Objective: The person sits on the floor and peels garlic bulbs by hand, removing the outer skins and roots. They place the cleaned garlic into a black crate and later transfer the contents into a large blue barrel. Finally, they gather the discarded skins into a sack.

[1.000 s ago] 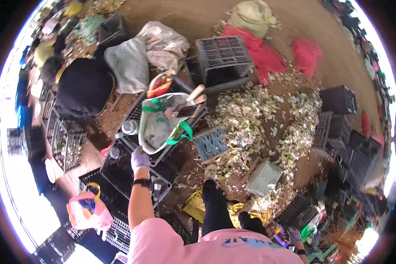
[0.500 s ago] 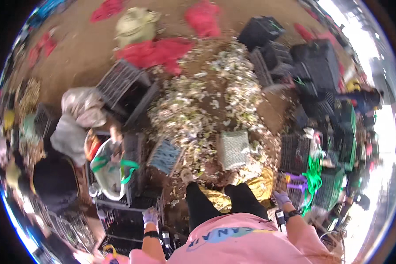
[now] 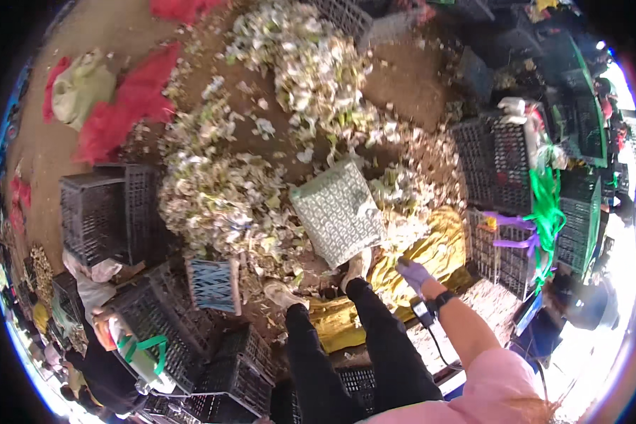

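Note:
My right hand (image 3: 415,274), in a pale purple glove, reaches forward over a yellow sack (image 3: 438,240) spread on the ground. Its fingers look stretched out, and I see nothing in them. Just beyond my feet, left of that hand, stands a low stool with a pale patterned woven seat (image 3: 338,212). A second low stool, with a blue woven seat (image 3: 215,285), stands farther left. Loose leaf trimmings (image 3: 226,201) lie in heaps around both stools. My left hand is out of sight; only my right forearm shows.
Black plastic crates (image 3: 169,332) are stacked at the lower left, another crate (image 3: 95,219) beyond them. More crates (image 3: 491,159) stand at the right, with green straps (image 3: 546,205) and purple gloves (image 3: 512,233) hanging there. Red netting (image 3: 131,99) lies at the far left.
My view has turned right and I have come closer to the stools. My right hand has swung forward over the yellow sack. My left hand has dropped out of view.

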`<state>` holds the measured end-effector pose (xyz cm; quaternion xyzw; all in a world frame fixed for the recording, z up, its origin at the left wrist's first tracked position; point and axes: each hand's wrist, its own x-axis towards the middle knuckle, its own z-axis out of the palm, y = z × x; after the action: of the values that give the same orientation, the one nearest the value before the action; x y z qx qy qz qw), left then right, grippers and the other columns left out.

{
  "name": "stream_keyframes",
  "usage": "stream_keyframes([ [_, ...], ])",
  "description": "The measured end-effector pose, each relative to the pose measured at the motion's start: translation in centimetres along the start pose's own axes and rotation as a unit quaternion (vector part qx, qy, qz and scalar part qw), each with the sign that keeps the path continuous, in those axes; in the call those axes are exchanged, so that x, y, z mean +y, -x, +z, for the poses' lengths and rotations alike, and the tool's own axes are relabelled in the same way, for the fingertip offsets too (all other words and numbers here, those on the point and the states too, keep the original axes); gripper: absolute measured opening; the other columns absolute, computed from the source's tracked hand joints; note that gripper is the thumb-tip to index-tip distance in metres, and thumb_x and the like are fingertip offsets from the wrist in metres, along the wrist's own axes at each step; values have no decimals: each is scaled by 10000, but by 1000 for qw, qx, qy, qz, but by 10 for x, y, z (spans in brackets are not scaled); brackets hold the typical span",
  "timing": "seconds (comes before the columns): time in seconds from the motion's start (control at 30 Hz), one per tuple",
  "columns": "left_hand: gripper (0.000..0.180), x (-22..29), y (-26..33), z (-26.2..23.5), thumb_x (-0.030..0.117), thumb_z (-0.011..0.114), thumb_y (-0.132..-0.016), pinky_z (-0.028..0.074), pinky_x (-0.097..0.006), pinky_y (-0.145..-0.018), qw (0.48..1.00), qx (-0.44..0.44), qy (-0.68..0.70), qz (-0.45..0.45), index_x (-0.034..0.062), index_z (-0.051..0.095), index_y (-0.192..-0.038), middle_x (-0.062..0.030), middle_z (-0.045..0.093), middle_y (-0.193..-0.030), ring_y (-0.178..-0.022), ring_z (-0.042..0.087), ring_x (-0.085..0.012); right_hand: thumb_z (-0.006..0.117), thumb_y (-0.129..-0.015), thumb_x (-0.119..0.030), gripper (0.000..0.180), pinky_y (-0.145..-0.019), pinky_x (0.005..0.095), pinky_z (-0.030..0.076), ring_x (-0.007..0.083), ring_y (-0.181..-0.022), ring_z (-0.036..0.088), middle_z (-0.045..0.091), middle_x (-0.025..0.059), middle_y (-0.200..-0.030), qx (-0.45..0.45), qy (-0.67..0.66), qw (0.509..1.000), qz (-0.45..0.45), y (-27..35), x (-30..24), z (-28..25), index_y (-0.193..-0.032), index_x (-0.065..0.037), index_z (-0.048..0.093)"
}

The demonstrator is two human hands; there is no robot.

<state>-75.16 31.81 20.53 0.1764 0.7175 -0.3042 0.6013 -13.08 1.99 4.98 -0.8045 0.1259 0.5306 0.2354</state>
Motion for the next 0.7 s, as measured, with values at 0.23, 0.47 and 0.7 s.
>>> stream_keyframes([
  [0.23, 315, -27, 26, 54, 265, 500, -872, 462, -267, -533, 983, 161, -84, 14, 76, 547, -1120, -61, 597, -857, -707, 560, -133, 598, -772, 3, 334, -774, 306, 499, 210, -877, 586, 575, 115, -940, -65, -383, 921, 13, -214, 78, 46, -1075, 57, 467],
  [0.47, 383, 9, 36, 67, 227, 560, -829, 493, -282, -679, 954, 141, -265, -23, 71, 516, -1176, -55, 588, -1006, -862, 565, -127, 666, -697, -14, 575, -750, 289, 505, 208, -894, 576, 571, 129, -1008, -1, -636, 767, -84, -182, -51, 36, -1197, 53, 391],
  [0.7, 380, 71, 8, 85, 230, 556, -826, 481, -286, -708, 959, 143, -242, 48, 75, 520, -1171, -55, 586, -1020, -886, 557, -135, 726, -640, -49, 610, -752, 269, 467, 164, -881, 550, 551, 117, -1013, 89, -470, 856, -196, -80, -191, 17, -1164, 1, 419],
])
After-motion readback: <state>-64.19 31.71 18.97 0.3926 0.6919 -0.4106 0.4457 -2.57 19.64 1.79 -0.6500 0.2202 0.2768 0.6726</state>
